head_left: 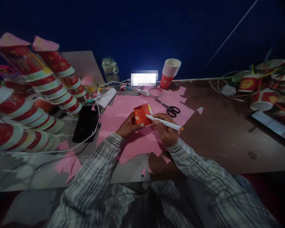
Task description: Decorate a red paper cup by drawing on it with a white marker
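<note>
My left hand (130,125) is closed around a small red paper cup (141,116) with a gold pattern, its thumb pressed to the lower side. In my right hand (165,129) is a white marker pen (166,123) with an orange end, and its other end meets or nearly meets the cup's side. Sheets of pink paper (123,107) lie spread beneath both hands. Black-handled scissors (172,110) rest on the paper just beyond my right hand. A roll of tape (156,92) and a white capped tube (143,92) lie farther back.
Tall leaning stacks of red and white cups (38,74) fill the left side. A nested cup stack (170,72) stands at the back near a glass jug (110,69). A black phone (85,124) and white cable lie left; another phone (273,126) and decorated cups (263,98) are right.
</note>
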Motion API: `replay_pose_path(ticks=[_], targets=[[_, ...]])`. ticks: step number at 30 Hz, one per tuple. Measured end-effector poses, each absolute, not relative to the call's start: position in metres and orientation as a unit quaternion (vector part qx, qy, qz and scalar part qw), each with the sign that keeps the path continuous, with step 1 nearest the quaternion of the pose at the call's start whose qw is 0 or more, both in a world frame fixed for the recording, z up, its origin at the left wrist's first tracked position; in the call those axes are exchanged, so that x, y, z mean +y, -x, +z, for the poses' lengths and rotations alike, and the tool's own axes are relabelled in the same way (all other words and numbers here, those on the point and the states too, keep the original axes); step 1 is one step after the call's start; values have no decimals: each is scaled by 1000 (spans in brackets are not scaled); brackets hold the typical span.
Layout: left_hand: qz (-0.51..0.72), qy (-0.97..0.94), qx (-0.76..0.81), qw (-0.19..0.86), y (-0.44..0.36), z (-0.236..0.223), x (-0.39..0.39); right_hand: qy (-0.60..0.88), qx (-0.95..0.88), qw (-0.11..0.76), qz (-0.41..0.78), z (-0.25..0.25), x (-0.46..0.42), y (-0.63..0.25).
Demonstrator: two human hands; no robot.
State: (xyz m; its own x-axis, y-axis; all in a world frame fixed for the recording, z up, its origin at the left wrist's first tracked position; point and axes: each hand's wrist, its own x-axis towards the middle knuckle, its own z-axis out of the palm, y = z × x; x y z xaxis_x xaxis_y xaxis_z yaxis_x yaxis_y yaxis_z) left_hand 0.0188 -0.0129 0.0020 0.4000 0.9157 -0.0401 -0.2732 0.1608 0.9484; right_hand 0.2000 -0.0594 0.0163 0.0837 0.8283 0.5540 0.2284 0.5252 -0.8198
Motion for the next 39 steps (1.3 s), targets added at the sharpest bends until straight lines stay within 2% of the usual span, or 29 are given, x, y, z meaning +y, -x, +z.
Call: replay_pose_path(ticks=[7,13,39], targets=[[450,-412,315,727,-20,6,-15,379,-571,675,272,26,-61,-193],[441,-409,331,727,-13,1,-8,418,-571,663,244,23,-58,-191],[424,-405,326,742,-14,-2,-11,415,-614,615,271,13,-63,-190]])
